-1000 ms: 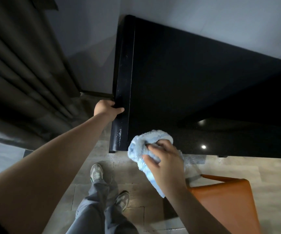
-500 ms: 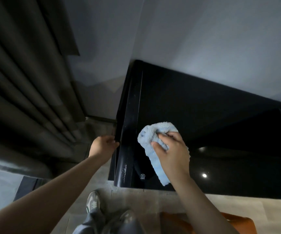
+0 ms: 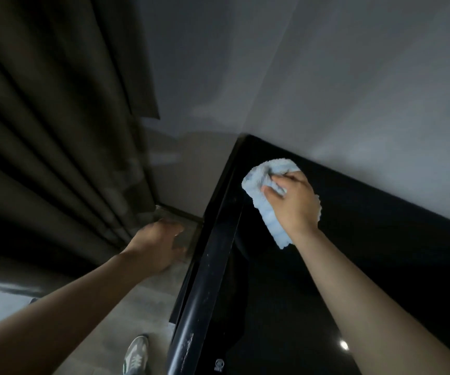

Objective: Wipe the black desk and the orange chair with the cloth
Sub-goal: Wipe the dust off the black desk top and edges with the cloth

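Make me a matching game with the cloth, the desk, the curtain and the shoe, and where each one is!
Things:
1. cloth
2. black desk
3. curtain
4. shoe

Places:
A. hanging on the left side
B. down on the floor at the bottom
C. under the right hand, near the desk's far corner
D. pushed up against the grey wall

Pairs: 1-C, 2-D, 3-A, 4-B

Dark pleated curtain (image 3: 56, 131) left; grey wall (image 3: 326, 77) behind; sneaker (image 3: 135, 355) on tiled floor (image 3: 104, 334).
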`<move>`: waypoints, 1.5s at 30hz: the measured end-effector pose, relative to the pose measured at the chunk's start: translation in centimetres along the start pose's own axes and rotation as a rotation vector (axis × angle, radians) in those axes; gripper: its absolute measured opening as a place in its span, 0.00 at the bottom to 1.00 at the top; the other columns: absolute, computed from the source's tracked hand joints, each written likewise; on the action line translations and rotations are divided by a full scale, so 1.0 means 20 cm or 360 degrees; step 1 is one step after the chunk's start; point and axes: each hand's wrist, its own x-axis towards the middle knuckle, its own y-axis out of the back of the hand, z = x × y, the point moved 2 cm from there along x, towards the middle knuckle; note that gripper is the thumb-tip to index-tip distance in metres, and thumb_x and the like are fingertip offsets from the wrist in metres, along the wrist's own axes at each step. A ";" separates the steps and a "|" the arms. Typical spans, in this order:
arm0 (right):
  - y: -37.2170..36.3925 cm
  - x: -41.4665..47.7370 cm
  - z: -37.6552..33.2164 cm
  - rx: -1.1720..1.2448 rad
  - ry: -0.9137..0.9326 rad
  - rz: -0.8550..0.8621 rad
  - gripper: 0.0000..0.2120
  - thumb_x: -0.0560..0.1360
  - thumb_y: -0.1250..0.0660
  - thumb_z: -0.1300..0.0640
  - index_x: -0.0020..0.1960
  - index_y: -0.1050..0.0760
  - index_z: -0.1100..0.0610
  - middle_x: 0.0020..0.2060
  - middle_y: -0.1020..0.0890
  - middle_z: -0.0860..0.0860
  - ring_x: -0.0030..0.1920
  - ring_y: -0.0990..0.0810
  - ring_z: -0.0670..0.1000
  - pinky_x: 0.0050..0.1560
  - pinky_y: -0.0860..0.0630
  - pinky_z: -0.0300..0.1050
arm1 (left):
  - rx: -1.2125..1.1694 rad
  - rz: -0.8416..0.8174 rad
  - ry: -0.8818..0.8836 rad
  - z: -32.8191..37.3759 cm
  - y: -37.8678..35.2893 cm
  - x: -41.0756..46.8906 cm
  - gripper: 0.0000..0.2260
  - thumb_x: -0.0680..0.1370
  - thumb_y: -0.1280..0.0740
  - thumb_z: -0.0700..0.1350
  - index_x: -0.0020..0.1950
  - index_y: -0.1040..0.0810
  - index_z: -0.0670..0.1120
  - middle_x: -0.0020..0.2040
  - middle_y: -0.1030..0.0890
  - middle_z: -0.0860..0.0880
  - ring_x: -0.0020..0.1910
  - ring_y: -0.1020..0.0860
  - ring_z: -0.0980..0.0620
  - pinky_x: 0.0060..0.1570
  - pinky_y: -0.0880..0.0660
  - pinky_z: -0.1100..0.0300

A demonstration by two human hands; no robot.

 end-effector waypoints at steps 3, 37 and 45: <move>-0.05 0.26 0.02 -0.0069 0.0060 0.0005 0.11 0.77 0.34 0.49 0.55 0.18 0.51 0.57 0.22 0.49 0.49 0.21 0.50 0.45 0.32 0.40 | 0.0043 0.0002 0.0057 0.03 0.00 0.12 0.23 0.76 0.33 0.56 0.69 0.28 0.51 0.66 0.25 0.50 0.63 0.26 0.48 0.58 0.29 0.61; -0.59 0.75 0.08 -0.0341 0.0294 -0.0220 0.18 0.79 0.39 0.46 0.66 0.23 0.49 0.66 0.27 0.53 0.63 0.30 0.60 0.63 0.32 0.59 | -0.0232 -0.0049 0.0280 -0.07 -0.13 0.36 0.21 0.79 0.36 0.49 0.71 0.30 0.46 0.70 0.29 0.45 0.67 0.29 0.48 0.64 0.32 0.60; -0.61 0.46 -0.03 -0.0498 0.0482 -0.0158 0.14 0.75 0.33 0.49 0.58 0.19 0.53 0.58 0.22 0.57 0.55 0.25 0.64 0.50 0.27 0.54 | -0.0163 -0.0070 0.0272 -0.18 -0.15 0.17 0.15 0.77 0.35 0.50 0.63 0.24 0.49 0.60 0.22 0.49 0.58 0.23 0.48 0.56 0.26 0.58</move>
